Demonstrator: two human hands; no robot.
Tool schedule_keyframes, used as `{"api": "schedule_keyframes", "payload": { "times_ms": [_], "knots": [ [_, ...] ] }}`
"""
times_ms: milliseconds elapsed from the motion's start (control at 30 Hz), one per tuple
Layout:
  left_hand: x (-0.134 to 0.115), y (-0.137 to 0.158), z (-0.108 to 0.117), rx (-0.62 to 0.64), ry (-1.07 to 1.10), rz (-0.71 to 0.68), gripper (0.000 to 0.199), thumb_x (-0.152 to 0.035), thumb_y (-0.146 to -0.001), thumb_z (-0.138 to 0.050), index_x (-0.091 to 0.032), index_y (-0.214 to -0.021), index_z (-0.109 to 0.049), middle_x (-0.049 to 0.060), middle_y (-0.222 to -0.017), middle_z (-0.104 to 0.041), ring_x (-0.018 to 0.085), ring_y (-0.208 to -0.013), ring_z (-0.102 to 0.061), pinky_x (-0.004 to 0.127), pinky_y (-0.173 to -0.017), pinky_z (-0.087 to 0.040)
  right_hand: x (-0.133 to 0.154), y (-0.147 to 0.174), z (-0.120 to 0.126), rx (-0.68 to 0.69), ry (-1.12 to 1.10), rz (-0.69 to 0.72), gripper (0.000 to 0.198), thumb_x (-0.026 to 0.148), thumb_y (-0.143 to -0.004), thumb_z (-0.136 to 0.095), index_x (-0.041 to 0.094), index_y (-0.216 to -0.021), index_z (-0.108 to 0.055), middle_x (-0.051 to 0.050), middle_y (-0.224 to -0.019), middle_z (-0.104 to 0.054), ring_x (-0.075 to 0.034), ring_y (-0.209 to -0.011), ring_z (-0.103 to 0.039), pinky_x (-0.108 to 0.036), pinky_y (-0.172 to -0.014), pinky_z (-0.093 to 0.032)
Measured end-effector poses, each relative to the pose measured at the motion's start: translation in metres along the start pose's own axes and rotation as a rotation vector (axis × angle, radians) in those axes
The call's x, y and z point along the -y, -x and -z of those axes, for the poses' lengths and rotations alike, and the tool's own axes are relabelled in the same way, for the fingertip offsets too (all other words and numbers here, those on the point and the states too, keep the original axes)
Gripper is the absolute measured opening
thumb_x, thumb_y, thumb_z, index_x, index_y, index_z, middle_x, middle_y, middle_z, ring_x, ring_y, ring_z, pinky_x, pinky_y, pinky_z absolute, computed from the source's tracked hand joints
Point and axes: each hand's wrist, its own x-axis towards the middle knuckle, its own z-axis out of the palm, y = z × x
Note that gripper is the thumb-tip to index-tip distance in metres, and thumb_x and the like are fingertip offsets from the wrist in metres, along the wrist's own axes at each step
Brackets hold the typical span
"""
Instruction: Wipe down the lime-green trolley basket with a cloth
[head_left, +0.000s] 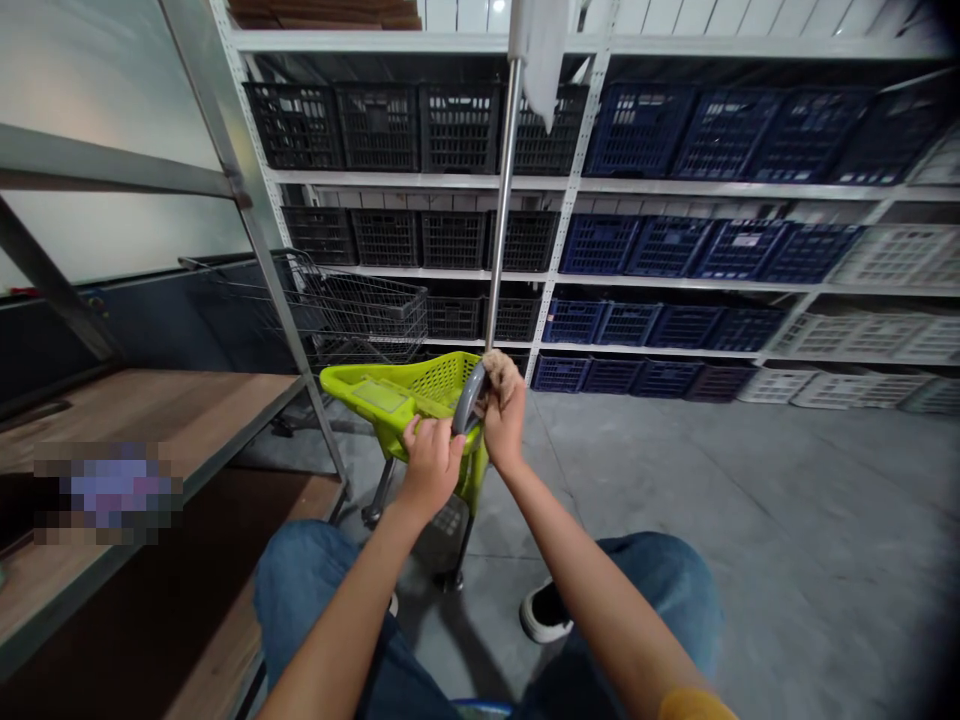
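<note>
In front of my knees stands a small lime-green plastic shopping cart (pixel 405 385) with a curved grey handle (pixel 469 398). A thin metal flag pole (pixel 504 200) rises upright beside the handle, with a white flag (pixel 541 60) at its top. My left hand (pixel 433 458) is closed on the cart's near rim, its fingertips beside the lower end of the handle. A crumpled beige cloth (pixel 501 372) is bunched in my right hand (pixel 506 425), close against the handle and the foot of the pole. My right fingers are partly hidden by the cloth.
White shelving (pixel 420 180) across the back holds black crates (pixel 457 130), blue crates (pixel 641 130) and white crates (pixel 825 340). A wire shopping cart (pixel 367 310) stands behind the green one. At left is a metal-framed rack with wooden shelves (pixel 225 400). Grey floor (pixel 675 470) stretches right.
</note>
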Motion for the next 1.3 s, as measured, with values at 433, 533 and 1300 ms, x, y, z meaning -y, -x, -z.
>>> {"api": "schedule_keyframes", "payload": {
  "times_ms": [433,533,1300],
  "knots": [
    [0.045,-0.041,0.065,0.485,0.046,-0.31,0.042,-0.036,-0.095,-0.052,-0.022,-0.135,-0.053,0.01,-0.129,-0.065,0.024,-0.122,-0.057,0.046,-0.112,-0.037,0.019,0.09,0.022,0.272,0.046,0.061,0.041,0.032,-0.093,-0.048,0.021,-0.133,-0.052,-0.015,-0.133,-0.052,-0.029,-0.126,-0.05,-0.053,-0.106,-0.043],
    [0.062,-0.042,0.078,0.458,-0.051,-0.275,0.042,-0.046,-0.093,-0.054,-0.025,-0.129,-0.061,0.008,-0.128,-0.066,0.025,-0.126,-0.056,0.053,-0.119,-0.026,0.013,0.086,0.03,0.315,0.023,0.042,0.032,0.033,-0.097,-0.044,0.021,-0.124,-0.056,-0.013,-0.124,-0.058,-0.027,-0.116,-0.056,-0.05,-0.099,-0.048],
    [-0.032,-0.021,0.002,0.28,0.132,-0.164,0.035,-0.045,-0.095,-0.054,-0.027,-0.124,-0.063,0.005,-0.12,-0.071,0.021,-0.115,-0.06,0.043,-0.109,-0.031,0.012,0.067,0.092,-0.184,0.313,0.083,0.023,0.02,-0.085,-0.052,0.022,-0.108,-0.054,-0.011,-0.11,-0.053,-0.027,-0.108,-0.053,-0.052,-0.093,-0.046]
  ]
}}
